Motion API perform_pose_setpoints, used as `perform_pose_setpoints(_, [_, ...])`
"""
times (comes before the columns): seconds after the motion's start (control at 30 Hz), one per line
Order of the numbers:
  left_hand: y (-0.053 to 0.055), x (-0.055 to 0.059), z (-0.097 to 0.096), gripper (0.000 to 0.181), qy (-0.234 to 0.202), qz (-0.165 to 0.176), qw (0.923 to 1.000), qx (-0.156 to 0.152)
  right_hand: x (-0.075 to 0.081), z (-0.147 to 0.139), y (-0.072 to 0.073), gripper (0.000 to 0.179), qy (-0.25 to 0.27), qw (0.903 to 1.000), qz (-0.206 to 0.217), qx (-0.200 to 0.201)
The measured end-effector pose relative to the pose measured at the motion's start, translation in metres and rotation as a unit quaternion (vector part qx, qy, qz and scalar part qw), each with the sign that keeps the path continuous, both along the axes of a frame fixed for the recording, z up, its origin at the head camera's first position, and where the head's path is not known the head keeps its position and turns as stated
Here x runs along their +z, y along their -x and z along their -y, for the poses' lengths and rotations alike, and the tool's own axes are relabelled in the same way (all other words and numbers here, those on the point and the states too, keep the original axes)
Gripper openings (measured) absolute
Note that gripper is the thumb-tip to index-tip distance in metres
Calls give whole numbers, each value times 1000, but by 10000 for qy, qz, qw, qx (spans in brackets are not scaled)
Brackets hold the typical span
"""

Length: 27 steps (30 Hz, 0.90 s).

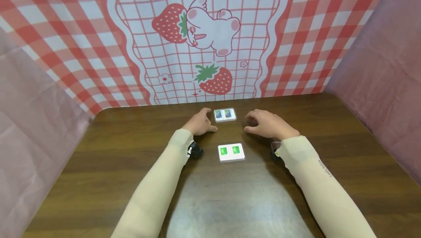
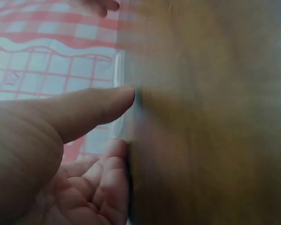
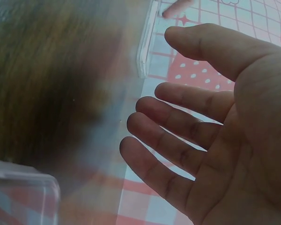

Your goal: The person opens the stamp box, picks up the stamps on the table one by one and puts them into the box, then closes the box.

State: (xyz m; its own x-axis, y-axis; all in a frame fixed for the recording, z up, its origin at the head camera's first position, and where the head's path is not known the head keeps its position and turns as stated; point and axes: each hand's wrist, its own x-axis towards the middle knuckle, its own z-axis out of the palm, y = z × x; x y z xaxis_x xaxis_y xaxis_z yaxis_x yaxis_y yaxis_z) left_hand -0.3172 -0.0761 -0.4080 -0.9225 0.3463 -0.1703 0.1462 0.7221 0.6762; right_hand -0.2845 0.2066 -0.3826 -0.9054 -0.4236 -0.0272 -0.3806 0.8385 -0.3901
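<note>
A flat clear-edged card case point(image 1: 225, 114) with two small blue-and-yellow pictures lies on the table between the hands. My left hand point(image 1: 199, 122) is just left of it, thumb and fingers spread apart, holding nothing; in the left wrist view the thumb point(image 2: 98, 108) overlaps the case's clear edge point(image 2: 118, 70). To the right of the case is my right hand point(image 1: 268, 124), fingers loosely bent and holding nothing. The right wrist view shows its fingers point(image 3: 168, 122) apart, below the case's edge point(image 3: 146, 42). Closer to me, between the forearms, lies a second card case point(image 1: 231, 152) with two green pictures.
The brown wooden table point(image 1: 210, 201) ends at a red-and-white strawberry cloth point(image 1: 210, 48) at the back. Pink cloth point(image 1: 26, 128) hangs along both sides. A small black device point(image 1: 195, 150) sits under the left wrist. A clear plastic corner point(image 3: 51, 187) shows in the right wrist view.
</note>
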Motion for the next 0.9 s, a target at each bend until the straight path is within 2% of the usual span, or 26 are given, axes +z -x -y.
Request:
perform_pose_setpoints(0.07, [-10, 2, 6, 80, 10, 3, 9998, -201, 1, 1, 0, 50, 12, 10000, -2, -2])
perform_pose_setpoints(0.17, [-26, 6, 14, 69, 147, 40, 9968, -782, 2, 2, 1, 50, 20, 10000, -14, 28])
perform_pose_setpoints(0.27, [-39, 9, 19, 61, 360, 110, 9893, -1410, 2, 2, 1, 50, -15, 10000, -13, 85])
perform_pose_setpoints(0.37, [-51, 11, 18, 64, 517, 239, 9826, -1767, 2, 1, 1, 49, -39, 10000, 16, 71])
perform_pose_setpoints(0.47, [-61, 12, 12, 71, 704, 284, 9800, -1841, 2, 0, 1, 50, -52, 10000, 55, 44])
perform_pose_setpoints(0.6, [-68, 12, 4, 71, 978, 185, 9797, -1741, 0, 1, 2, 50, -87, 9999, 56, 76])
perform_pose_setpoints(0.73, [-69, 11, -1, 62, 1115, 14, 9795, -1677, 0, 0, 2, 49, -116, 9999, 37, 85])
perform_pose_setpoints(0.9, [-66, 8, -3, 53, 892, -81, 9821, -1659, 1, 1, 0, 50, -162, 9998, 57, 123])
